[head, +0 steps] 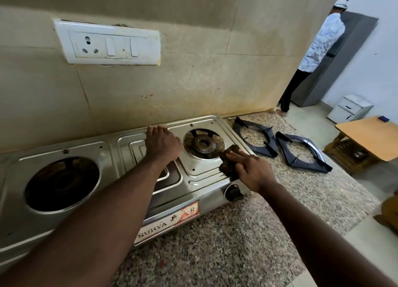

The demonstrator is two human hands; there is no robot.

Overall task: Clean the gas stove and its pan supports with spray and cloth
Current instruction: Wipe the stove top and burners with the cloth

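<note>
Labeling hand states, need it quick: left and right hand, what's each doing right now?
Left hand: open, resting flat on the stove.
Right hand: open, straight fingers pressing the dark cloth onto the stove.

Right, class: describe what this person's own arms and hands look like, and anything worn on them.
The left forearm and right forearm are bare, with no sleeve in view. The left hand and right hand wear no gloves; no ring, watch or bracelet shows.
</note>
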